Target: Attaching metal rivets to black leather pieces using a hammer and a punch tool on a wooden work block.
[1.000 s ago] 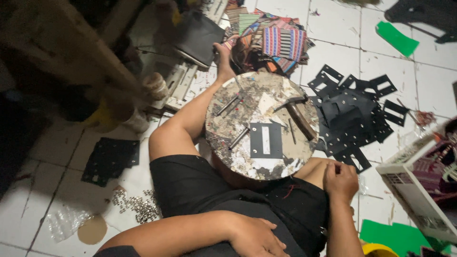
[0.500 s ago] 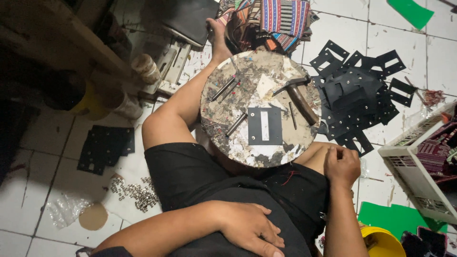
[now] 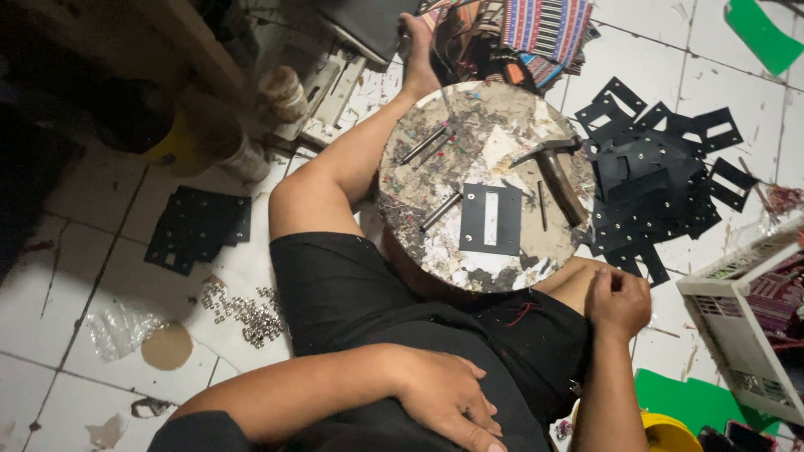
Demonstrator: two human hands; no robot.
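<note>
Sitting on the tiled floor (image 3: pixel 75 276) with a round worktop (image 3: pixel 419 243) between my knees, I have my left hand (image 3: pixel 444 398) lying flat on my black shorts (image 3: pixel 352 293), fingers (image 3: pixel 481 418) spread loosely and holding nothing. My right hand (image 3: pixel 618 301) rests just past the worktop's near right edge, against my leg, curled into a loose fist; I cannot tell whether anything is inside it. Nearest that hand, on the worktop, lies a flat black rectangular plate (image 3: pixel 492 219) with a pale narrow slot cut down its middle and small holes near its corners. Its long axis runs roughly away from me toward the far edge of the worktop, as does the slot. Just right of the plate lies a hammer (image 3: pixel 559 180), wooden handle angled toward me and metal head toward the far rim. Left of the plate several dark metal rods (image 3: pixel 440 211) lie slanted. The worktop's surface is scarred, stained and flecked with paint. Right of the worktop a heap of black cut-out plates (image 3: pixel 662 180) covers the white tiles, and beyond it stands a white plastic basket (image 3: pixel 741 314). Left of the worktop, across my thigh, a stack of black plates (image 3: pixel 197 226) and a scatter of small silver rivets (image 3: pixel 247 310) lie on the floor.
</note>
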